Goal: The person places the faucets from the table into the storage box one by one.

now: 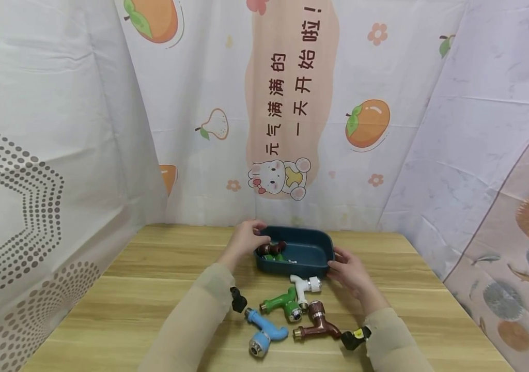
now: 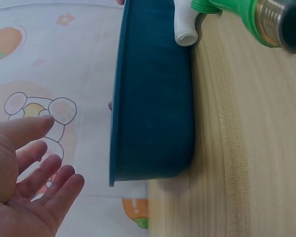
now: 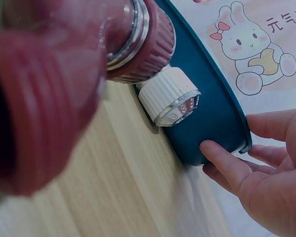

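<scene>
A dark blue plastic basin stands toward the back of the table, with a brown tap and a green tap inside its left end. At that end is my left hand, fingers loosely spread; the left wrist view shows a gap between its fingertips and the basin. My right hand holds the opposite end, thumb against the outer wall and fingers around the corner. In front of the basin lie a white tap, a green tap, a brown tap and a blue tap.
Patterned cloth hangs behind the wooden table and along both sides. Black wrist cameras sit on both sleeves, one left of the blue tap and the other beside the brown tap's spout.
</scene>
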Demonstrator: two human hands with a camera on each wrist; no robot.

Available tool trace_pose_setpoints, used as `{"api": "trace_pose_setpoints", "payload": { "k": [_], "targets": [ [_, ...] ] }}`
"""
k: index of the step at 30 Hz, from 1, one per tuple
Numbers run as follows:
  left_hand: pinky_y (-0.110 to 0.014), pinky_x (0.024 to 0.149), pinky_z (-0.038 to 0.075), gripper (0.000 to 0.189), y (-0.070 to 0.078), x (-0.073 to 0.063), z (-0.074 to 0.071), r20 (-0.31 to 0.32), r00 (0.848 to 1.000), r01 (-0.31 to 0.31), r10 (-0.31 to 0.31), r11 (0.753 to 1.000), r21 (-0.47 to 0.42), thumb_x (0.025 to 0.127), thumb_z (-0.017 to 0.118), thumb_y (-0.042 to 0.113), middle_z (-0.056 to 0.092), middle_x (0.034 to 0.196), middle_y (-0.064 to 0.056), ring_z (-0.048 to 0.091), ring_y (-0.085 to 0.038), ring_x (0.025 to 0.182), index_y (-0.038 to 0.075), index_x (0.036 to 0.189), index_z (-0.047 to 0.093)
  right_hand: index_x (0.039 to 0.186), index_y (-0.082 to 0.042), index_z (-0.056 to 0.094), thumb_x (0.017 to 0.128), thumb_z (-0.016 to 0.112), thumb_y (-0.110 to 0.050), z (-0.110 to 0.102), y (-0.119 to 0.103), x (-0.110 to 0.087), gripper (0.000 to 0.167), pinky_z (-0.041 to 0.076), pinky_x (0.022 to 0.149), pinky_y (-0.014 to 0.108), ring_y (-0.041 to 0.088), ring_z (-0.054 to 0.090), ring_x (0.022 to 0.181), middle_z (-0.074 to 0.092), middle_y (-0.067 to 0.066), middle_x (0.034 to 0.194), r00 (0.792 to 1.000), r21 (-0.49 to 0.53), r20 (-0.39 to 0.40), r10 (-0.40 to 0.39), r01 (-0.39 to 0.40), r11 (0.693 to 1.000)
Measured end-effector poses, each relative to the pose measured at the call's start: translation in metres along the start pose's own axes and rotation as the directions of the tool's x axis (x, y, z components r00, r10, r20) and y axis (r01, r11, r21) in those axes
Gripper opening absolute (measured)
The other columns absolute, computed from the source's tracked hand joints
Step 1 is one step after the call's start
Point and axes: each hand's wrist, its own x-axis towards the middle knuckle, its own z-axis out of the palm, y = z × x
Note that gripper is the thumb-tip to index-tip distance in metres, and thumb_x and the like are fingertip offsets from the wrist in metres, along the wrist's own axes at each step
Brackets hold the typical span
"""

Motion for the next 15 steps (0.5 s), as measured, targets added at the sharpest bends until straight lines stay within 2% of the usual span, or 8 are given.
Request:
{"api": "trace_pose_setpoints", "payload": {
  "k": [5, 15],
  "targets": [
    [-0.047, 0.094, 0.053, 0.035, -0.001, -0.003, -0.005, 0.010, 1.000, -0.008, 0.008, 1.000, -0.029, 0.091, 0.078, 0.019, 0.064, 0.131, -0.017, 0.061, -0.033, 0.118, 0.012, 0.125, 0.070, 0.157, 0.009, 0.021, 0.101, 0.047, 0.008, 0.000, 0.000, 0.000, 0.062, 0.041, 0.103, 0.058, 0.054, 0.043, 0.132, 0.024, 0.041, 0.155, 1.000, 0.000, -0.005, 0.008, -0.008, 1.000],
    [-0.048, 0.092, 0.054, 0.034, 0.002, -0.009, -0.013, 0.010, 0.999, -0.030, 0.031, 0.999, -0.022, 0.090, 0.078, 0.020, 0.067, 0.125, -0.010, 0.062, -0.035, 0.118, 0.014, 0.123, 0.071, 0.157, 0.008, 0.021, 0.101, 0.048, 0.008, 0.000, -0.002, -0.001, 0.062, 0.042, 0.103, 0.057, 0.053, 0.043, 0.133, 0.023, 0.040, 0.155, 1.000, -0.008, -0.016, 0.015, -0.015, 1.000]
  ]
}}
